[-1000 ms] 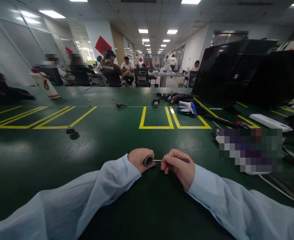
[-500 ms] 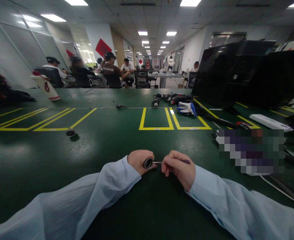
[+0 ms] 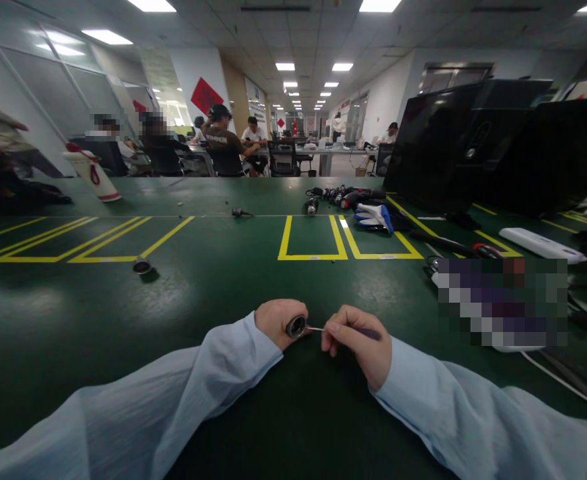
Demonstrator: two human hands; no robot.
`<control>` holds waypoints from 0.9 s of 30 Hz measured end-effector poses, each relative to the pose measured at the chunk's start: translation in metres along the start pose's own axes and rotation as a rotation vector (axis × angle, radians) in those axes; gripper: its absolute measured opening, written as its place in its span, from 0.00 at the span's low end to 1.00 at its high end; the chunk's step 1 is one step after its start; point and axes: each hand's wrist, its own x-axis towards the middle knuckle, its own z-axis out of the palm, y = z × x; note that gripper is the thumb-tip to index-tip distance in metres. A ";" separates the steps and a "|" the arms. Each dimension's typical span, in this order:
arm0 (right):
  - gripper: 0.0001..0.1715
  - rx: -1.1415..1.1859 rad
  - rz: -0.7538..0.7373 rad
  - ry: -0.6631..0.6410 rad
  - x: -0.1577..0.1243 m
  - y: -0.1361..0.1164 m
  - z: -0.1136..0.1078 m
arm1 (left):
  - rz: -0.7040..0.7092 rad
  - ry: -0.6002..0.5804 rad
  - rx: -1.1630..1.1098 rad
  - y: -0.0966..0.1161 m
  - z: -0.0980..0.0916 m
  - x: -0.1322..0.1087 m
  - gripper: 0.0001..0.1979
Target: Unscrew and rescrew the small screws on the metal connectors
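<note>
My left hand (image 3: 277,321) is closed around a dark round part with a hollow, ring-shaped end (image 3: 297,326), which faces me. In my right hand (image 3: 357,337) is a screwdriver (image 3: 368,332) with a dark purple handle, gripped between thumb and fingers. Its thin metal shaft points left and reaches the side of the round part; whether the tip is seated in something I cannot tell. A similar round cap-like part (image 3: 142,266) lies on the green table (image 3: 213,287), ahead and left of my hands.
A small dark fitting (image 3: 240,213) lies farther back. Cables with a metal connector (image 3: 312,206) and a blue-white glove (image 3: 374,217) sit at back right. A white power strip (image 3: 542,245), a blurred-out device and black monitors (image 3: 438,147) occupy the right. A tumbler (image 3: 92,173) stands back left.
My right hand has shifted slightly, and the screwdriver's shaft now tilts a little more. My left hand keeps its hold on the round part. A person has appeared at far left.
</note>
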 end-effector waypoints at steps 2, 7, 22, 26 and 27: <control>0.13 0.157 0.083 0.023 0.004 0.000 0.001 | -0.002 0.005 -0.028 0.000 0.000 0.000 0.10; 0.13 0.333 0.161 0.034 0.009 0.001 0.000 | -0.047 0.016 -0.092 -0.003 0.002 0.001 0.10; 0.12 0.010 0.006 0.009 0.000 0.002 0.001 | -0.023 0.022 -0.050 -0.003 0.002 0.000 0.09; 0.13 0.276 0.152 0.037 0.005 0.001 0.003 | -0.030 0.012 -0.096 -0.003 0.001 0.001 0.10; 0.13 0.305 0.166 0.039 0.006 0.001 0.004 | -0.034 0.006 -0.103 -0.003 0.001 0.001 0.10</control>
